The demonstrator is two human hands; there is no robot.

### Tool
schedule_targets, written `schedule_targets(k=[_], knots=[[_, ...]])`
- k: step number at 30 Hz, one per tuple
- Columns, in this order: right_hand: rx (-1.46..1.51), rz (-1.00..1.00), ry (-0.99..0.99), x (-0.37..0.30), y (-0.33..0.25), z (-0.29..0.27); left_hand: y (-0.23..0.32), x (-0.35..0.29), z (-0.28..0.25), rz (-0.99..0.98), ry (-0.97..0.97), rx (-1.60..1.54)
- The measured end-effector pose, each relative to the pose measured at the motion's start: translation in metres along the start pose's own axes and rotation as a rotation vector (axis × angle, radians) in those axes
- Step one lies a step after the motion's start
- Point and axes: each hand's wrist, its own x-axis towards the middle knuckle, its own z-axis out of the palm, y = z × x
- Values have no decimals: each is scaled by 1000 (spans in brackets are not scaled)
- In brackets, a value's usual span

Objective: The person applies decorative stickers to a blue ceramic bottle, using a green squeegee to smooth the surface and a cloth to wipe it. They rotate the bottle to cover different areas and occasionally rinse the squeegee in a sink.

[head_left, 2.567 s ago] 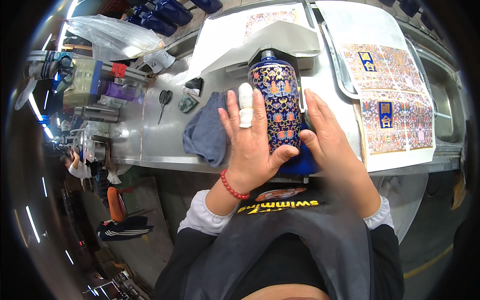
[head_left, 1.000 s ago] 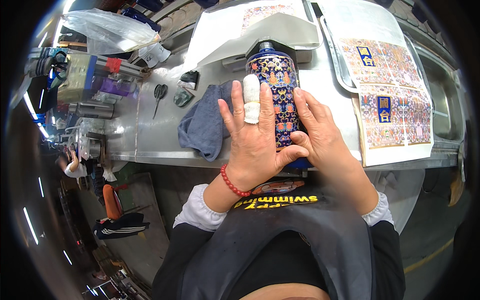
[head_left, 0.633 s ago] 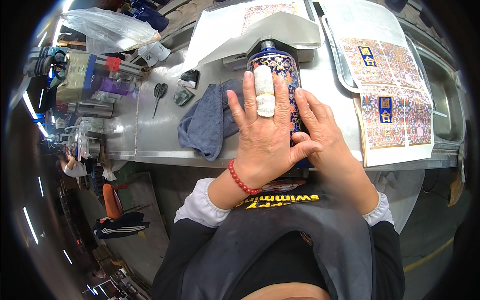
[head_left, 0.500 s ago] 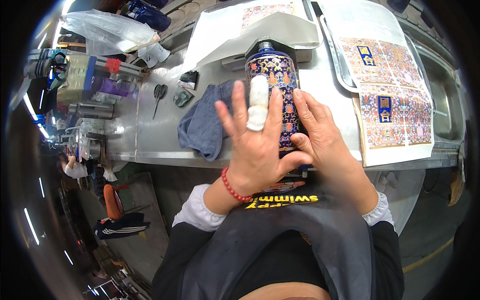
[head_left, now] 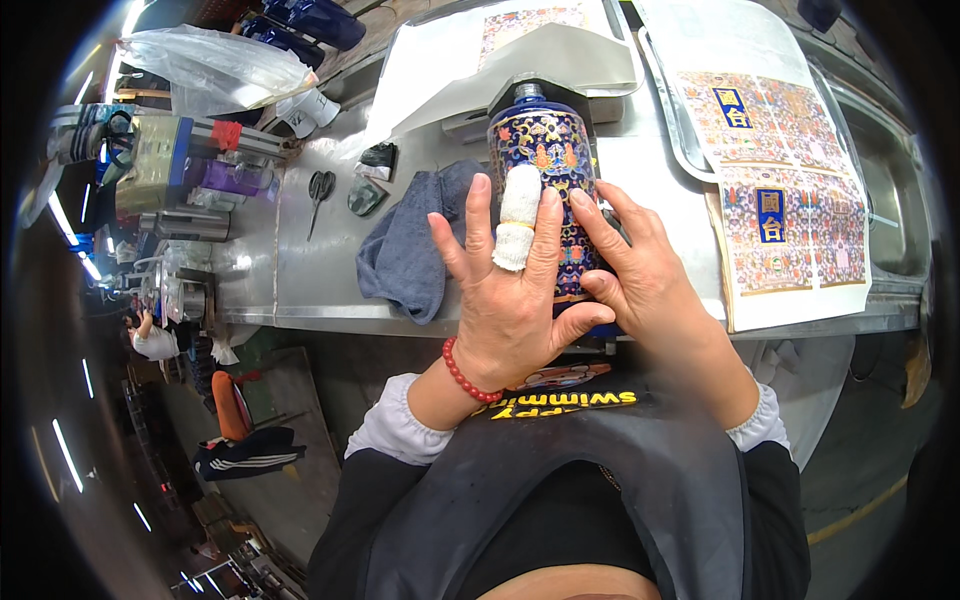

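Note:
A dark blue bottle (head_left: 540, 143) with a colourful floral pattern lies on its back, neck pointing away from me, in a dark angled holder. My left hand (head_left: 508, 310) rests over its left side and lower part, fingers spread; one finger wears a white wrap (head_left: 518, 205) held by a band. Against the bottle's right side lies my right hand (head_left: 648, 265), its fingers stretched out and the index fingertip on the patterned surface. Neither hand grips anything. Beside my left hand is a crumpled grey-blue cloth (head_left: 405, 250). The bottle's lower end is partly hidden by my hands.
Scissors (head_left: 320, 190) and two small dark pieces, one a green-grey block (head_left: 366, 196), lie left on the metal table (head_left: 300, 270). Printed patterned sheets (head_left: 790, 235) overlap a metal tray at right, next to a sink (head_left: 895, 230). More sheets (head_left: 440, 50) lie behind the bottle.
My right index finger has shifted inward onto the bottle's patterned face. My left hand has settled slightly, its fingers less blurred and a little closer together.

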Motion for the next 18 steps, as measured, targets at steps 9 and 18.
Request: schedule_targets(k=[9,18], knots=[[126,-11,43,-2,7,-5,-5,6,-4,80,6,32],[131,49,231,5,11,-20,-14,16,-6,257,-64,103]])
